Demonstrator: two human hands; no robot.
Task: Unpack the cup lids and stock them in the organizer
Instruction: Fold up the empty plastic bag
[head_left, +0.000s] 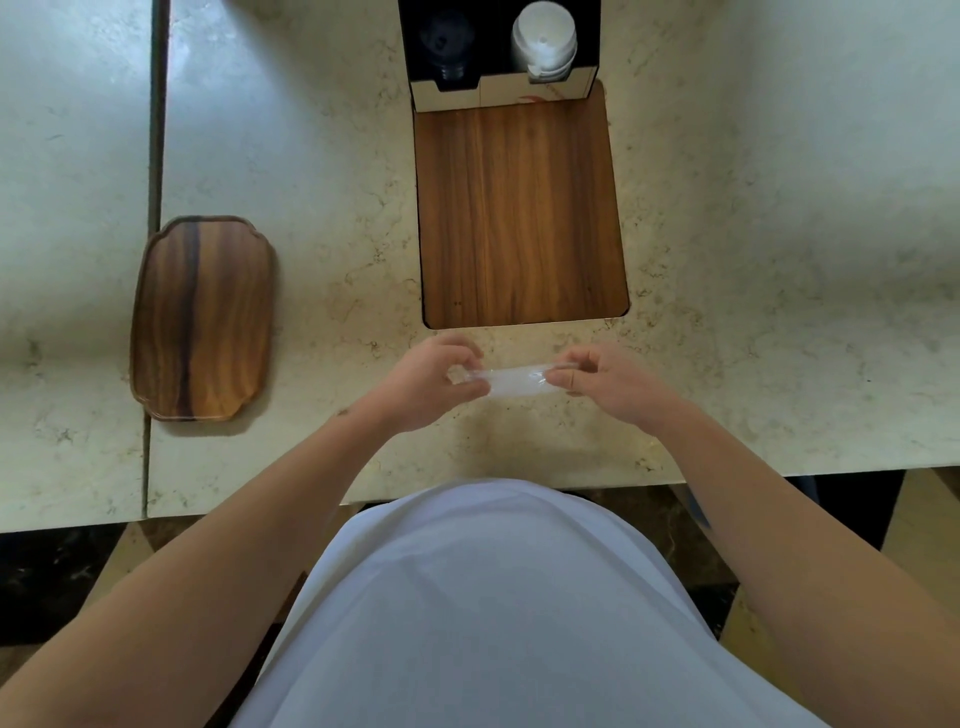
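Observation:
Both hands hold a clear plastic wrapper (511, 381) stretched between them, just above the counter near its front edge. My left hand (431, 382) pinches its left end and my right hand (605, 382) pinches its right end. The wrapper looks flat and folded; I cannot tell whether anything is inside. At the far edge stands the cardboard organizer (501, 93) with two compartments. A stack of white lids (544, 44) fills the right compartment. Dark lids (447, 44) lie in the left one, hard to make out.
A wooden board (519, 213) lies on the marble counter between the organizer and my hands. A wooden tray (202, 317) sits to the left, beside a seam in the counter. The counter's front edge runs just below my wrists.

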